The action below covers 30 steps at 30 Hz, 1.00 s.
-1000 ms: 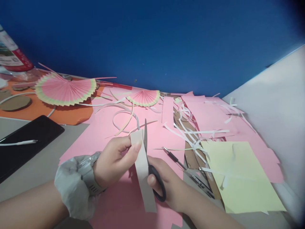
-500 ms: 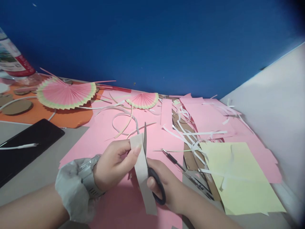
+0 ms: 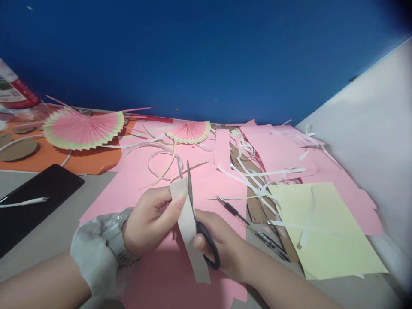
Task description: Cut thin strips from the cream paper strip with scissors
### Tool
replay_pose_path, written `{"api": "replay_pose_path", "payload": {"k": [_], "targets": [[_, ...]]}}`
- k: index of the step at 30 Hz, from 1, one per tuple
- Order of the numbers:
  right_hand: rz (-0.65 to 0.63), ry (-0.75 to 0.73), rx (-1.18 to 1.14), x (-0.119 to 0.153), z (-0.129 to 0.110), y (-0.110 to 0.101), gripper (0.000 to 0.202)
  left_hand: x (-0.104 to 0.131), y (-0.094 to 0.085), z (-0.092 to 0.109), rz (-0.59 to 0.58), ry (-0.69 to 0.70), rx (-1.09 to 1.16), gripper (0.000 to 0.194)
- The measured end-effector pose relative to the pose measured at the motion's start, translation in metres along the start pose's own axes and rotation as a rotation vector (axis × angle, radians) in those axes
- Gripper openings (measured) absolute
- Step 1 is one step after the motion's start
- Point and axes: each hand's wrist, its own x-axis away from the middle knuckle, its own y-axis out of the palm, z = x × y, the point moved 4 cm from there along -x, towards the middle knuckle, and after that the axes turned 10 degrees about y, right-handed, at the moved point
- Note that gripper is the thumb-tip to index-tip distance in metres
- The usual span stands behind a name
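Note:
My left hand (image 3: 152, 216) pinches a pale strip of paper (image 3: 189, 234) between thumb and fingers near its upper end. The strip hangs down at a slant over pink paper (image 3: 167, 266). In my right hand (image 3: 222, 236) is a pair of black-handled scissors (image 3: 208, 246), my thumb through one loop. One blade points up along the strip's right edge, and another tip shows just above the strip's top. A watch and a grey scrunchie sit on my left wrist.
Two pleated pink fans with yellow-green edges, a large one (image 3: 84, 128) and a smaller one (image 3: 189, 132), lie at the back. A black phone (image 3: 41, 201) rests at left, below a bottle (image 3: 19, 92). Pens (image 3: 231, 207), white paper scraps (image 3: 257, 184) and a yellow sheet (image 3: 334, 253) lie at right.
The view has shifted slightly, so both hands, the strip and the scissors appear a little further left and up. My grip on the strip and the scissors is the same.

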Motion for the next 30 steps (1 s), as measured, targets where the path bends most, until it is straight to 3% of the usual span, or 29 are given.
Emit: {"api": "replay_pose_path", "payload": {"k": [20, 30], "targets": [[0.025, 0.022, 0.048, 0.000, 0.000, 0.000, 0.052, -0.001, -0.001, -0.001, 0.001, -0.045, -0.085, 0.036], [-0.016, -0.064, 0.032, 0.002, -0.012, -0.002, 0.052, 0.001, 0.001, 0.000, 0.036, -0.002, 0.116, 0.032]]}}
